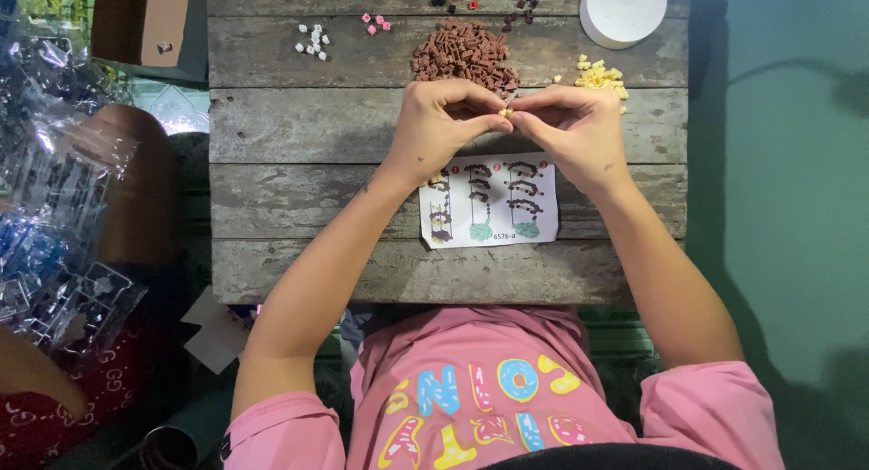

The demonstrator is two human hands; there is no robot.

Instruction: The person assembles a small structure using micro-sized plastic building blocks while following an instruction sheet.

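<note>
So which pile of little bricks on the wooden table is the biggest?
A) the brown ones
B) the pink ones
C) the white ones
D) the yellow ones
A: the brown pile spreads widest, just beyond the left hand; the yellow pile beside the right hand is smaller, and the white bricks and pink bricks are only a few.

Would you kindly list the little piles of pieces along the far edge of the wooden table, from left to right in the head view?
White pieces → pink pieces → brown pile → yellow pile, with the white round container just behind that last pile.
</note>
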